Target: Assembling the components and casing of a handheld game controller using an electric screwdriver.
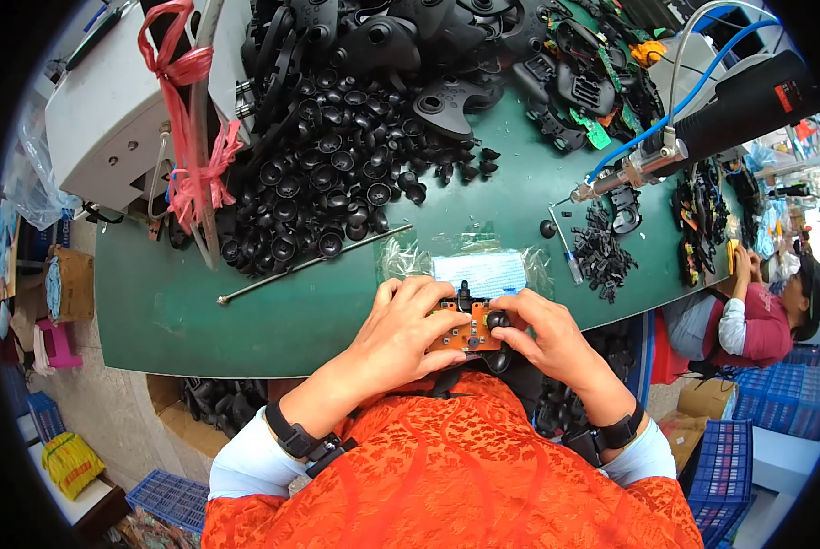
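Orange and small, a circuit board (476, 339) is sitting between both hands at the middle of the near edge of the bench (190, 320); whether it is resting there or being held just above, I cannot tell from my feed. I am seeing the left hand (410, 329) grasping the board's left side, its fingers spreading over the top. The right hand (556, 343) is pinching a round black cap (497, 319) between thumb and forefinger at the board's right side. I am judging the step as seating or checking that cap, though its underside is hiding from me. The next move, I am thinking, is calling for a steady left grip and straight, even pressure from the right, without tilting the cap. Toward the far edge, left of centre, a heap of loose caps (327, 165) is lying, and a power screwdriver (721, 119) is hanging over the right side.
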A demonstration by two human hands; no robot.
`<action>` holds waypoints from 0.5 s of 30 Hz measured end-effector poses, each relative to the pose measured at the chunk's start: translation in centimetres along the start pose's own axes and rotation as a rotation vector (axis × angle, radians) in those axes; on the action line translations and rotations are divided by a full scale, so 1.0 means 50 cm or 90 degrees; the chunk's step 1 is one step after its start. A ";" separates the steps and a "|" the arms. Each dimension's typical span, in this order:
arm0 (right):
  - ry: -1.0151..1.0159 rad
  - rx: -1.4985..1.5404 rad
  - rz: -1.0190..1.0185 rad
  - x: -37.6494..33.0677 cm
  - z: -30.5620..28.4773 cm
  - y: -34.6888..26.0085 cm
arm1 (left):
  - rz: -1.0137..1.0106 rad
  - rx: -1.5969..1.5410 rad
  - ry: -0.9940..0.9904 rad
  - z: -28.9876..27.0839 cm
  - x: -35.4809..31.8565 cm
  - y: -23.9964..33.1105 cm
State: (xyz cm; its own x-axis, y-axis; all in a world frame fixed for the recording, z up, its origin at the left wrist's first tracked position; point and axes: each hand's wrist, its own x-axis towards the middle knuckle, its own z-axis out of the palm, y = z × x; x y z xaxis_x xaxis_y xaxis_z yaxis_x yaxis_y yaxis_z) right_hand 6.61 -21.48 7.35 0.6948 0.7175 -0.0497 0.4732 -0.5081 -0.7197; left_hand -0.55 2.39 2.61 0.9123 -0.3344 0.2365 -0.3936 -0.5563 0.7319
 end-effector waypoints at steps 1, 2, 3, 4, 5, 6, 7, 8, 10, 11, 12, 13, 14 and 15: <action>-0.008 -0.002 0.007 0.003 0.000 -0.002 | 0.002 0.005 0.005 -0.001 0.000 -0.001; -0.016 -0.003 0.014 0.005 0.000 -0.003 | 0.003 0.004 0.006 -0.001 0.001 -0.001; -0.017 -0.005 0.014 0.005 -0.003 -0.003 | 0.002 0.001 0.002 -0.001 0.002 -0.002; -0.024 -0.043 -0.009 0.005 -0.006 -0.002 | 0.000 0.000 -0.002 -0.001 0.001 -0.002; -0.031 -0.081 -0.033 0.005 -0.008 -0.003 | 0.000 -0.001 -0.001 0.000 0.001 -0.003; -0.032 -0.081 -0.033 0.008 -0.008 -0.004 | 0.003 -0.002 0.003 0.000 0.002 -0.004; -0.012 -0.102 -0.057 0.009 -0.009 -0.006 | 0.006 -0.004 0.006 0.001 0.002 -0.004; 0.008 -0.123 -0.081 0.010 -0.008 -0.007 | 0.006 -0.004 0.006 0.001 0.002 -0.004; -0.002 -0.145 -0.084 0.011 0.001 -0.007 | 0.003 -0.007 0.001 0.000 0.001 -0.005; -0.011 -0.167 -0.088 0.011 0.005 -0.006 | 0.003 -0.007 0.002 0.000 0.002 -0.005; -0.011 -0.168 -0.088 0.011 0.006 -0.005 | 0.004 -0.006 -0.001 0.000 0.002 -0.004; 0.000 -0.165 -0.098 0.011 0.008 -0.004 | 0.003 -0.004 -0.003 0.000 0.001 -0.004; 0.011 -0.162 -0.107 0.011 0.009 -0.004 | 0.002 -0.004 -0.003 -0.001 0.001 -0.003; 0.011 -0.161 -0.108 0.011 0.010 -0.004 | 0.003 -0.004 0.000 -0.001 0.001 -0.003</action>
State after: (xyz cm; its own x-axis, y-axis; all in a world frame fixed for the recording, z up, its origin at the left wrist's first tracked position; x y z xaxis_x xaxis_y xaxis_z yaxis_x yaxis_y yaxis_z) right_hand 6.61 -20.75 7.12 0.6025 0.7951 0.0693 0.7014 -0.4861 -0.5212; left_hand -0.45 2.49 2.52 0.9107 -0.3366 0.2393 -0.3965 -0.5504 0.7348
